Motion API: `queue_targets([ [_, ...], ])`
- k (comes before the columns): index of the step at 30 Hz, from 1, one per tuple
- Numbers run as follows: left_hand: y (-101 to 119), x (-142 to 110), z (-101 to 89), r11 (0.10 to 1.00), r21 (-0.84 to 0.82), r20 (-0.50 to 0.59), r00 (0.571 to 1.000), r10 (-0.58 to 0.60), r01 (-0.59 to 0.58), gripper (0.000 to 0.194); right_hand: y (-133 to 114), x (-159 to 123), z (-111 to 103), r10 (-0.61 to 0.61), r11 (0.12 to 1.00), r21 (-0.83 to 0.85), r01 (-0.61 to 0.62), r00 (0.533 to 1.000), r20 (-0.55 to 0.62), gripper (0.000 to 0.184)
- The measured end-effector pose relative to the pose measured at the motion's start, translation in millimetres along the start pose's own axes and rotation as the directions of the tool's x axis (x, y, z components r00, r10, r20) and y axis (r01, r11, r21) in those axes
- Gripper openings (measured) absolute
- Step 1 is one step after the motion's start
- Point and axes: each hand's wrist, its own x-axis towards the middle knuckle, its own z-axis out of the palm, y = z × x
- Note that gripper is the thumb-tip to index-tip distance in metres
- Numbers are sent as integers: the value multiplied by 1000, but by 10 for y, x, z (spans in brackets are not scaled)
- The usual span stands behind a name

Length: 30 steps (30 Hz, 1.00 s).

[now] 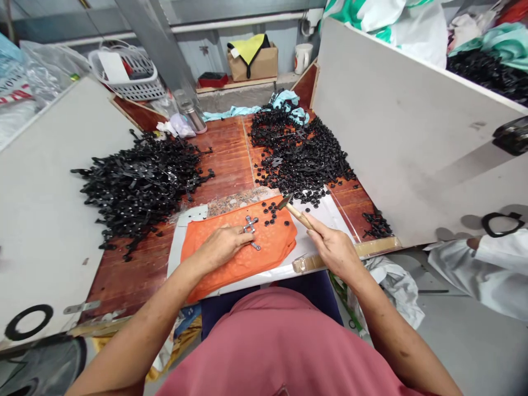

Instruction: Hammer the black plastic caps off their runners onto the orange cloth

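My left hand (223, 245) rests on an orange cloth (272, 247), fingers closed on a small metal-and-black strap piece (250, 226) and pinning it down. My right hand (333, 247) grips the wooden handle of a small hammer (293, 209), whose head hovers over several loose black round pieces (270, 213) at the cloth's far edge. The cloth lies on a white board (325, 217) at the near edge of a reddish wooden table (226, 159).
A heap of black strap parts (140, 184) lies at left, and a heap of black round parts (299, 154) at right. Tall white panels (396, 126) flank the table. A metal flask (193, 116), a basket (127, 71) and a box (252, 61) stand behind. Another person's white sleeve (487, 269) shows at far right.
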Motion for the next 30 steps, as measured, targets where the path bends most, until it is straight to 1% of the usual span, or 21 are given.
queue_targets([
  [2, -16, -2, 35, 999, -13, -75, 997, -33, 32, 29, 66, -85, -7, 33, 999, -8, -33, 999, -4, 51],
  [3, -14, 14, 47, 996, -40, -132, 987, -86, 82, 29, 94, -127, 0, 44, 999, -9, -44, 999, -5, 50],
  [5, 16, 82, 56, 970, -100, -230, 944, -237, 220, 28, 136, -205, 31, 59, 998, -2, -59, 998, -5, 50],
  [7, 81, 182, 50, 933, -132, -253, 898, -359, 336, 28, 157, -268, 69, 71, 997, 16, -72, 997, 8, 49],
  [8, 121, 236, 42, 917, -132, -244, 885, -398, 376, 28, 161, -293, 85, 75, 997, 22, -75, 997, 16, 49],
  [10, 202, 329, 22, 900, -103, -210, 875, -437, 424, 27, 166, -326, 104, 74, 997, 23, -75, 997, 26, 49],
  [12, 264, 387, 3, 892, -58, -185, 873, -451, 448, 27, 171, -342, 104, 70, 997, 7, -71, 997, 29, 49],
  [15, 309, 411, -1, 888, 9, -177, 875, -451, 459, 28, 178, -344, 87, 73, 997, 2, -73, 997, 26, 50],
  [21, 317, 395, 78, 898, 108, -165, 899, -406, 426, 28, 141, -325, 81, 75, 997, -13, -74, 997, 31, 50],
  [25, 334, 379, 115, 898, 159, -172, 907, -385, 411, 32, 99, -310, 71, 68, 997, -31, -67, 997, 39, 50],
  [28, 355, 370, 126, 900, 174, -175, 912, -370, 398, 35, 36, -280, 39, 46, 997, -71, -43, 998, 39, 50],
  [30, 370, 368, 130, 901, 181, -180, 914, -363, 394, 35, -32, -250, 26, 3, 996, -93, -2, 1000, 13, 50],
])
